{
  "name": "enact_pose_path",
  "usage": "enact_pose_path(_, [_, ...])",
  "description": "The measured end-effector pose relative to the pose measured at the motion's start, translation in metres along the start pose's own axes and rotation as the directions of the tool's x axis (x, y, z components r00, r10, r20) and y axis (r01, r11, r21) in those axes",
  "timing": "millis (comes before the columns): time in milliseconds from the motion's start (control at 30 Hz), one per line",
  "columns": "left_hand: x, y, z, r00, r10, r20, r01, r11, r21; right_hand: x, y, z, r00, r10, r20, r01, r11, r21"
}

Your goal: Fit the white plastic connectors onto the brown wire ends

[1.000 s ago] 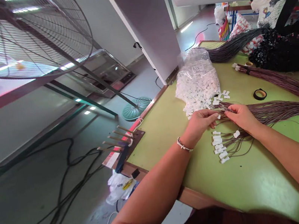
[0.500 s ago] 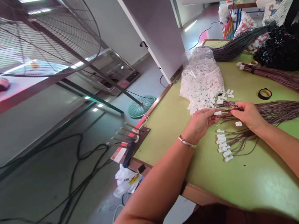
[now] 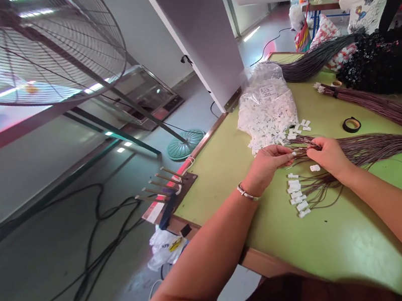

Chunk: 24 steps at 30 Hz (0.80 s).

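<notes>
Currently, both hands are at work over the bench (image 3: 207, 190), well in from its near edge. The left hand (image 3: 267, 164) is closed, thumb and finger pinching a white plug (image 3: 294, 154) that is largely hidden by the fingertips. The right hand (image 3: 326, 155) is closed on the ends of brown wires (image 3: 379, 145), which trail off past the right wrist. A row of wired plugs (image 3: 297, 197) lies between the hands and the near edge; one separate plug (image 3: 314, 168) lies just beside the right hand. Beyond the left hand, towards the bench's left edge, sits a clear bag (image 3: 266, 104) of white plugs. A tape roll (image 3: 351, 124) lies farther from the near edge than the wires.
</notes>
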State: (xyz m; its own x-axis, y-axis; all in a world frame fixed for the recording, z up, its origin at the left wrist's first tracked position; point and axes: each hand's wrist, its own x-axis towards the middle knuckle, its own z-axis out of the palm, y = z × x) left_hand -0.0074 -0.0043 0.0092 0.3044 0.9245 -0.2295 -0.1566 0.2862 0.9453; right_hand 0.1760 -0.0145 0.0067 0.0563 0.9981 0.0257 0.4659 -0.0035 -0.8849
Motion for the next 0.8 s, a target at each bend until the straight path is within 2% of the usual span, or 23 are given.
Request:
enact_pose_path(267, [0.003, -0.009, 0.003, 0.984, 0.175, -0.008, -0.171, 0.969, 0.178, -0.003, -0.002, 0.001, 0.997, 0.011, 0.075, -0.015, 0.998, 0.056])
enact_pose_path(400, [0.000, -0.010, 0.010, 0.990, 0.141, -0.019, -0.139, 0.986, 0.097, -0.006, -0.006, -0.001, 0.992, -0.025, 0.127, 0.012, 0.995, 0.097])
enact_pose_path(500, [-0.002, -0.009, 0.013, 0.991, 0.124, -0.043, -0.122, 0.991, 0.050, -0.007, -0.006, -0.001, 0.994, -0.020, 0.104, 0.005, 0.990, 0.143])
enact_pose_path(600, [-0.001, -0.012, 0.013, 0.986, 0.161, -0.031, -0.158, 0.984, 0.083, -0.007, -0.004, -0.001, 0.996, 0.004, 0.084, -0.020, 0.983, 0.184])
enact_pose_path(800, [0.002, -0.018, 0.014, 0.978, 0.205, -0.033, -0.200, 0.973, 0.112, -0.009, -0.003, 0.002, 0.993, -0.023, 0.114, 0.012, 0.996, 0.092])
